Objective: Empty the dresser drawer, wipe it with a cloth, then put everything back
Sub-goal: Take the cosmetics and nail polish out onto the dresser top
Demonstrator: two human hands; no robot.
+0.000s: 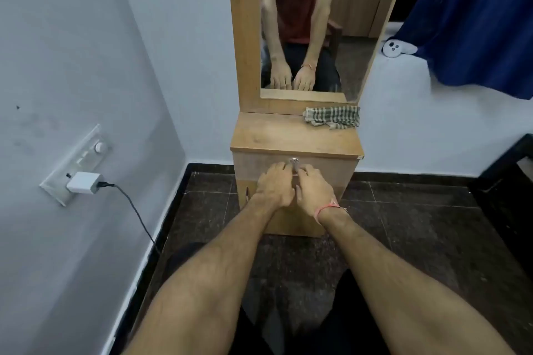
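Wooden drawer (323, 166) sits closed in the front of a small dresser (294, 138), straight ahead of the person and below the top board. Its face runs left to right, so the pull has to come straight back toward the body. Metal lock (294, 160) is centred near the drawer's top edge, with a thin handle just under it, mostly covered by fingers.

Left hand (275, 184) and right hand (313, 189) both reach the handle, side by side, nearly touching each other. Fingers of both curl at the handle and look hooked on it, though the exact grip is partly hidden. Neither hand is clearly nearer; both arms stretch out about evenly, one on each side of the lock. Right wrist wears a red thread band (327, 207).

Judging by this, task is at the very start: drawer not yet opened, nothing taken out.

Checked cloth (331, 116) lies on the dresser top at the back right, against the mirror frame, well apart from the hands and untouched. Mirror (311, 23) stands upright behind, reflecting arms and a red shirt.

Farther out: dark tiled floor (403, 210), white charger (83, 183) plugged into a wall switchboard on the left, blue fabric (476, 23) hanging upper right.
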